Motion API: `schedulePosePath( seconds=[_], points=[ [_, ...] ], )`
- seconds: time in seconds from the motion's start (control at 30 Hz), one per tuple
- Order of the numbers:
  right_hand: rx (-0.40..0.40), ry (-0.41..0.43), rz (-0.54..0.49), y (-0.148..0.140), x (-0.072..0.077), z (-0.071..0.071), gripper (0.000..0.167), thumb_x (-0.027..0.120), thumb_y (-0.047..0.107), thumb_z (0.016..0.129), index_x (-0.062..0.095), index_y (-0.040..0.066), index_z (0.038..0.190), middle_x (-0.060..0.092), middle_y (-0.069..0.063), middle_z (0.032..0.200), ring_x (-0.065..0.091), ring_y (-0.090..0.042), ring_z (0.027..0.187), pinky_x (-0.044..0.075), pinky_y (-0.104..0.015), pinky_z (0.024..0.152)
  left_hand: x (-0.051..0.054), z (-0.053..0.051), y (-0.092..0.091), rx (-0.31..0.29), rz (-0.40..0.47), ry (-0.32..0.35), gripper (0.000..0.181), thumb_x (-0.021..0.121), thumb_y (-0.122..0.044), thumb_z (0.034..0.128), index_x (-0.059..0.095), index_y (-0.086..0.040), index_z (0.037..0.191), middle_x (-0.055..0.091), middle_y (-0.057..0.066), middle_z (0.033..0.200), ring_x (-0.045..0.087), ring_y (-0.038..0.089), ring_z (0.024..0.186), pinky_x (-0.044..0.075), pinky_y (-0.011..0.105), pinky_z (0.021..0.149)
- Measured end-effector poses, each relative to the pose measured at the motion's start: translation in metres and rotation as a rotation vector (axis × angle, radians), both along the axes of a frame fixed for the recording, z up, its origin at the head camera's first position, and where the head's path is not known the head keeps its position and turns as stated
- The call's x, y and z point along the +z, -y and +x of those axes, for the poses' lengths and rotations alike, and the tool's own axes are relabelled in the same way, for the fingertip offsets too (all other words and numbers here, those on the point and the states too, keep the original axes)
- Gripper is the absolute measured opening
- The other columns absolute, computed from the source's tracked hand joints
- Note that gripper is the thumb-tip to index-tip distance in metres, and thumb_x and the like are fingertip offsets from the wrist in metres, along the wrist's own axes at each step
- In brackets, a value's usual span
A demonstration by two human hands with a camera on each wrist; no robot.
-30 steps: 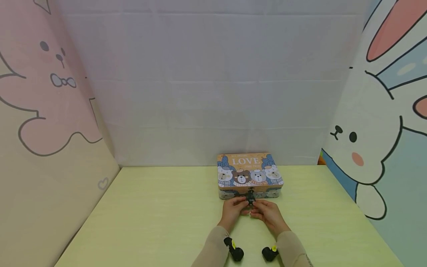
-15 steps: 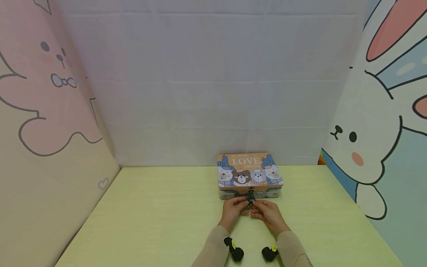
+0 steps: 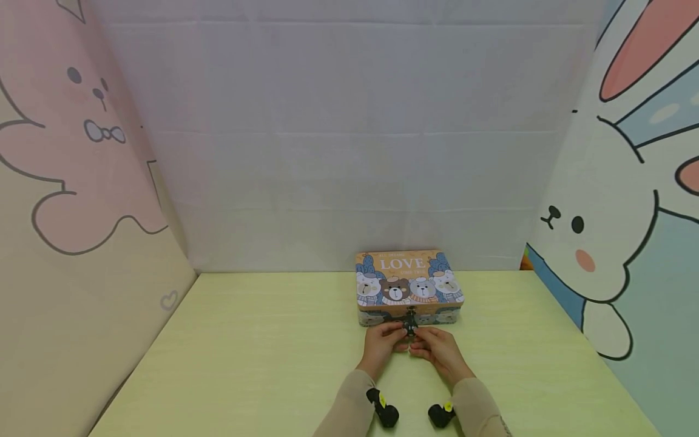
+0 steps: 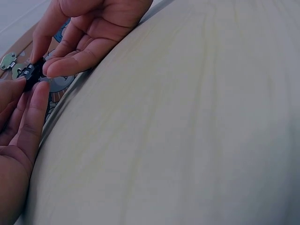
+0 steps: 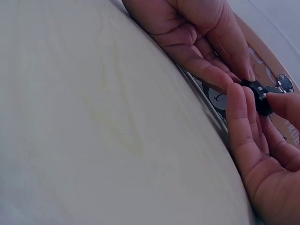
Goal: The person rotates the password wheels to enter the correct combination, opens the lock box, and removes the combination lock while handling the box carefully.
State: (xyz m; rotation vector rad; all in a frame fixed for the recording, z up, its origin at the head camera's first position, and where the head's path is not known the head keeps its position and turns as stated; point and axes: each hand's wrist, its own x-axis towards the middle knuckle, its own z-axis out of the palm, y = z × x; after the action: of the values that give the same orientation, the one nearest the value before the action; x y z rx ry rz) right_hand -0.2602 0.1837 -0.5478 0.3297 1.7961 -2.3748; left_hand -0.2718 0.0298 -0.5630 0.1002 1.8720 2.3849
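The lid of your tin box is down, and at the box's front clasp your left hand and right hand both pinch the black lock, whose fastening or freeing seems unfinished.

Head view evenly lit, muted; wrist views dimmer, bluish, warped.
Tabletop edge bows hard in both wrist views, surface soft and smeary, darker patch at far right of the left one. Small glints on metal latch. Head view: black lock too small, dark for detail.
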Motion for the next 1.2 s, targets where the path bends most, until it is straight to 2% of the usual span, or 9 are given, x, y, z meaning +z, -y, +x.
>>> schedulePosePath(
  seconds=[0.27, 0.5, 0.6, 0.7, 0.8, 1.0, 1.2],
  points=[
    [0.01, 0.015, -0.019, -0.002, 0.0017, 0.0006, 0.015, 0.052, 0.002, 0.1, 0.064, -0.008, 0.101, 0.061, -0.008, 0.078, 0.067, -0.015, 0.066, 0.062, -0.03, 0.067, 0.0, -0.0005, 0.0002, -0.007, 0.0, 0.006, 0.023, 0.067, 0.004, 0.0919, 0.067, 0.014, 0.113, 0.071, 0.02, 0.101, 0.073, 0.03, 0.086, 0.063, 0.035, 0.07],
    [0.017, 0.028, -0.074, -0.0037, 0.0046, 0.0023, 0.016, 0.049, 0.007, 0.101, 0.061, -0.004, 0.098, 0.061, -0.008, 0.079, 0.067, -0.016, 0.067, 0.062, -0.033, 0.069, 0.0003, -0.0006, -0.0001, -0.004, -0.001, 0.008, 0.023, 0.067, 0.005, 0.0911, 0.067, 0.015, 0.112, 0.071, 0.02, 0.101, 0.073, 0.03, 0.085, 0.063, 0.035, 0.07],
    [0.022, 0.021, -0.074, -0.0035, 0.0057, 0.0038, 0.019, 0.05, 0.005, 0.1, 0.058, -0.009, 0.11, 0.061, -0.009, 0.082, 0.066, -0.017, 0.069, 0.062, -0.032, 0.069, -0.0003, -0.0008, -0.0001, -0.004, -0.008, 0.007, 0.023, 0.067, 0.005, 0.0912, 0.067, 0.014, 0.112, 0.071, 0.02, 0.102, 0.073, 0.03, 0.085, 0.063, 0.035, 0.07],
    [0.041, 0.003, -0.057, -0.0035, 0.0054, 0.0047, 0.037, 0.051, 0.001, 0.098, 0.045, -0.017, 0.131, 0.06, -0.009, 0.086, 0.066, -0.016, 0.071, 0.062, -0.031, 0.069, -0.0001, -0.0005, 0.0001, -0.006, -0.016, 0.007, 0.023, 0.067, 0.004, 0.0917, 0.068, 0.014, 0.113, 0.071, 0.019, 0.102, 0.073, 0.029, 0.086, 0.063, 0.034, 0.07],
    [0.057, -0.013, -0.044, -0.0038, 0.0048, 0.005, 0.051, 0.052, -0.002, 0.097, 0.034, -0.019, 0.141, 0.061, -0.009, 0.088, 0.066, -0.015, 0.071, 0.061, -0.03, 0.07, 0.0007, -0.0001, -0.0001, -0.006, -0.019, 0.007, 0.023, 0.067, 0.004, 0.0919, 0.067, 0.013, 0.113, 0.071, 0.018, 0.101, 0.073, 0.028, 0.085, 0.063, 0.034, 0.07],
    [0.054, -0.016, -0.047, -0.0037, 0.0042, 0.0047, 0.049, 0.054, -0.003, 0.097, 0.035, -0.02, 0.139, 0.064, -0.009, 0.088, 0.066, -0.015, 0.07, 0.061, -0.03, 0.07, -0.0001, -0.0015, -0.0011, 0.003, -0.003, 0.023, 0.023, 0.068, 0.004, 0.0912, 0.068, 0.014, 0.112, 0.071, 0.02, 0.102, 0.073, 0.027, 0.083, 0.063, 0.035, 0.07],
    [0.042, -0.005, -0.063, -0.0039, 0.0043, 0.0039, 0.041, 0.053, -0.004, 0.097, 0.042, -0.02, 0.133, 0.064, -0.008, 0.087, 0.067, -0.015, 0.069, 0.062, -0.031, 0.069, -0.0022, -0.0023, -0.0012, 0.005, -0.01, 0.024, 0.024, 0.066, 0.005, 0.0918, 0.067, 0.015, 0.113, 0.071, 0.02, 0.103, 0.073, 0.026, 0.084, 0.063, 0.035, 0.07]
  ],
)
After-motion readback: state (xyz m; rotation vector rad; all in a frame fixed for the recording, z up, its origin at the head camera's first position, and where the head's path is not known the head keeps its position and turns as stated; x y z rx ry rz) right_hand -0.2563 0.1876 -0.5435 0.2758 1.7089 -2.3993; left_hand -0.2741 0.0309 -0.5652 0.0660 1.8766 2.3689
